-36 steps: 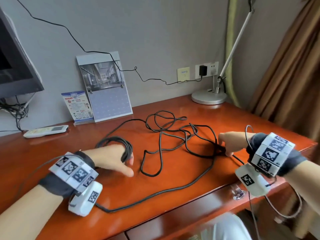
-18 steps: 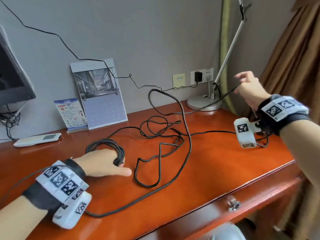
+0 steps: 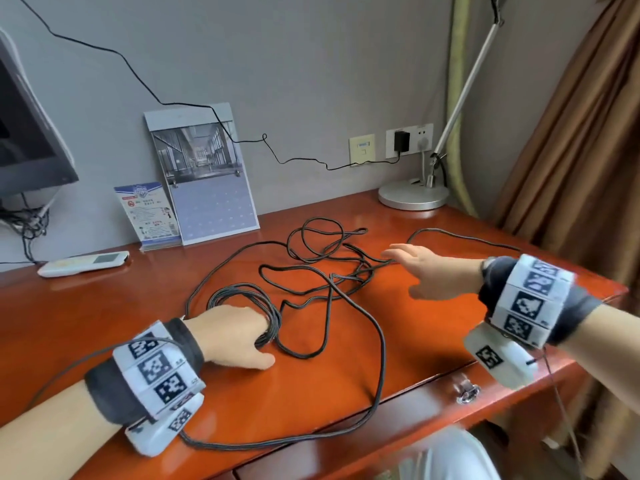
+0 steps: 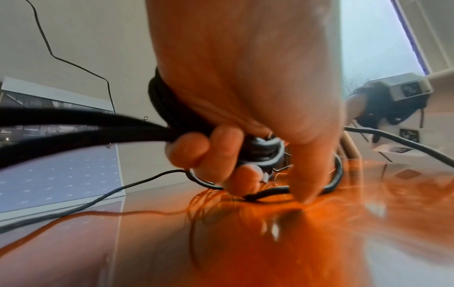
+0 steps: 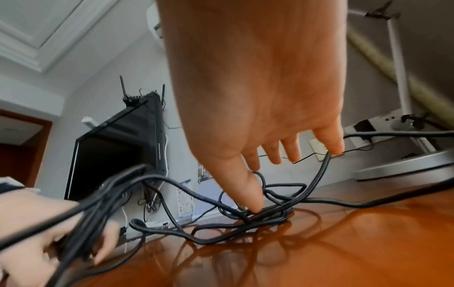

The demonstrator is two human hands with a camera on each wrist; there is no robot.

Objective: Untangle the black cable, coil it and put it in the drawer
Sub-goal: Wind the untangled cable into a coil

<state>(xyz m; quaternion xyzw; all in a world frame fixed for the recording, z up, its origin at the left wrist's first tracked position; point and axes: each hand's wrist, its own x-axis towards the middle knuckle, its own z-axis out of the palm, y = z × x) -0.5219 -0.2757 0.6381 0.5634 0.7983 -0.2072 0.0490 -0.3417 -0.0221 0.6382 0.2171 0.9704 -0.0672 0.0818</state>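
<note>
The black cable lies partly coiled, partly tangled on the red-brown desk (image 3: 450,323). My left hand (image 3: 266,341) grips the coiled part (image 3: 242,291); in the left wrist view its fingers (image 4: 196,149) curl round the bundle (image 4: 73,124) while the thumb points down at the desk. The tangle (image 3: 360,271) sits mid-desk, and one loose strand loops along the front edge. My right hand (image 3: 415,268) is open just right of the tangle, holding nothing. In the right wrist view a fingertip (image 5: 255,207) touches the knot (image 5: 272,215). The drawer (image 3: 346,441), with a clear knob (image 3: 467,393), is closed.
Along the wall stand a lamp base (image 3: 414,195), a calendar (image 3: 207,188), a leaflet (image 3: 149,213) and a white remote (image 3: 83,263). A monitor (image 3: 27,133) is at far left. A thin wire runs along the wall to a plugged charger (image 3: 401,140). Curtains hang at right.
Half a second ago my right hand held a strand lifted high at the right. It has let go and come down open beside the tangle. My left hand kept its grip on the coil.
</note>
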